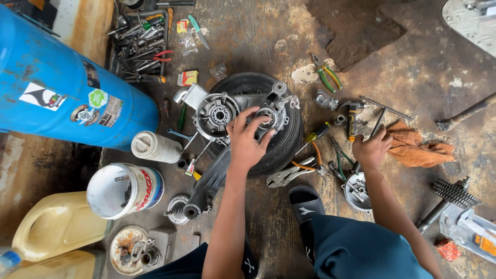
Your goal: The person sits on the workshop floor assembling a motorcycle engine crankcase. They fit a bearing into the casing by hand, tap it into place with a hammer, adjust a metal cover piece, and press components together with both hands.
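Your left hand (247, 142) grips the engine case (243, 111) on the tyre (281, 139); right hand (371, 149) closes on a T-wrench (380, 120). Bring it over squarely.

Evenly lit by soft, diffuse daylight; no hard shadows, only faint dark pooling just under the black rubber tyre (281, 142). Mild sheen on the big blue metal drum (62, 88) left of the tyre. Sharp around the tyre; slight wide-angle stretching and softness toward corners far from it.
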